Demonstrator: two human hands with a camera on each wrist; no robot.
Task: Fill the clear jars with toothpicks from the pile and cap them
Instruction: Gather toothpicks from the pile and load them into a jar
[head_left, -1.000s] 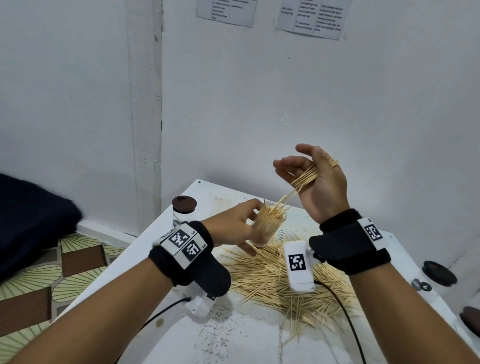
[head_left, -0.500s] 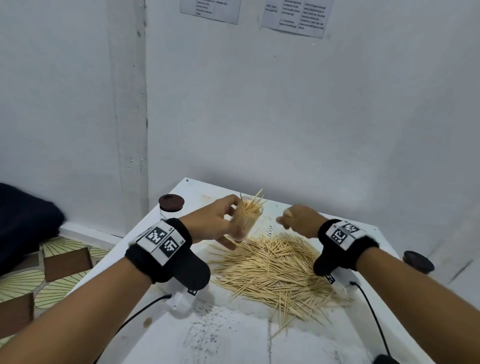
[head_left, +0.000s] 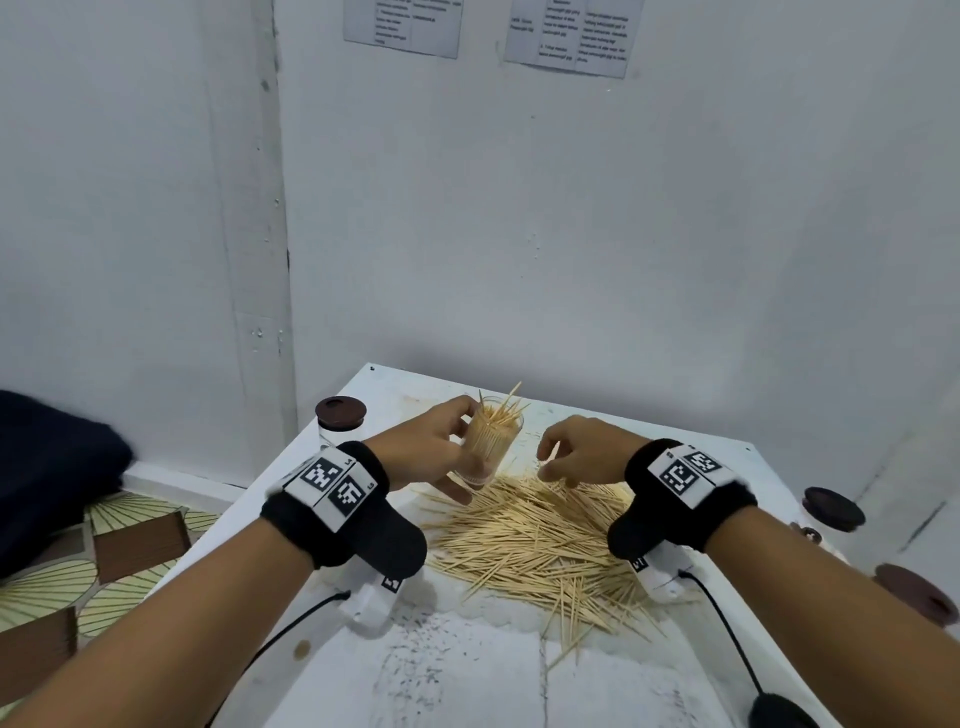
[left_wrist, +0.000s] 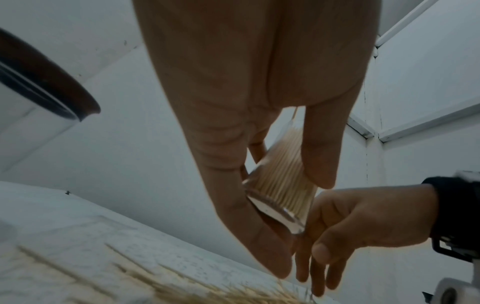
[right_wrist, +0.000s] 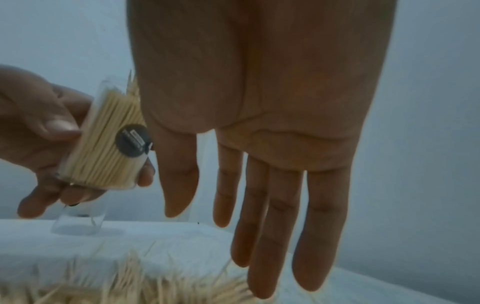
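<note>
Brown-lidded jar (head_left: 340, 420) stands at the white table's (head_left: 467, 675) far left edge, then the left hand (head_left: 423, 457) grips a clear jar (head_left: 491, 441) packed with toothpicks, tilted above the toothpick pile (head_left: 535, 540), while the right hand (head_left: 582, 452), fingers loose and empty, hangs just right of it.

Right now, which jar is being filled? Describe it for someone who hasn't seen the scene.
On the white table, just beyond the toothpick pile, the left hand grips a clear jar off the surface. Unlike the brown-capped jar at the table's left edge, it is uncapped and packed with toothpicks.
</note>
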